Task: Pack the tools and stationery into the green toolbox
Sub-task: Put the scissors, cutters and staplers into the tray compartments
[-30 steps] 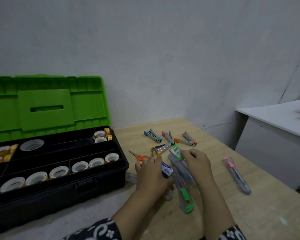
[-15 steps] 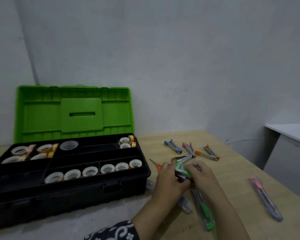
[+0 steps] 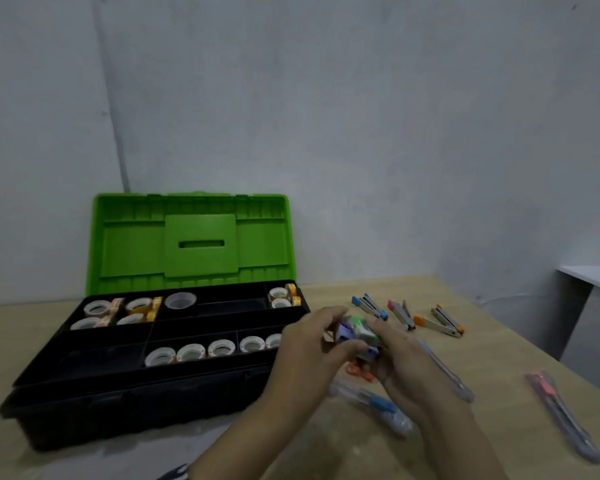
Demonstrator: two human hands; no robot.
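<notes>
Partly packed: toolbox [image 3: 125,386] open on the desk [image 3: 499,358] with tape rolls [image 3: 191,352] in its tray; both hands [image 3: 357,344] gripping a small bundle [image 3: 355,332] beside it; staplers [image 3: 400,314], cutters [image 3: 565,415] and scissors [image 3: 359,372] unpacked on the desk.

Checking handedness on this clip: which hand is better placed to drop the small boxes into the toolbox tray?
Probably the left. Both hands grip the small boxes, but the left hand is nearer the green toolbox, at the tray's right end. The right hand sits farther out over the table.
</notes>
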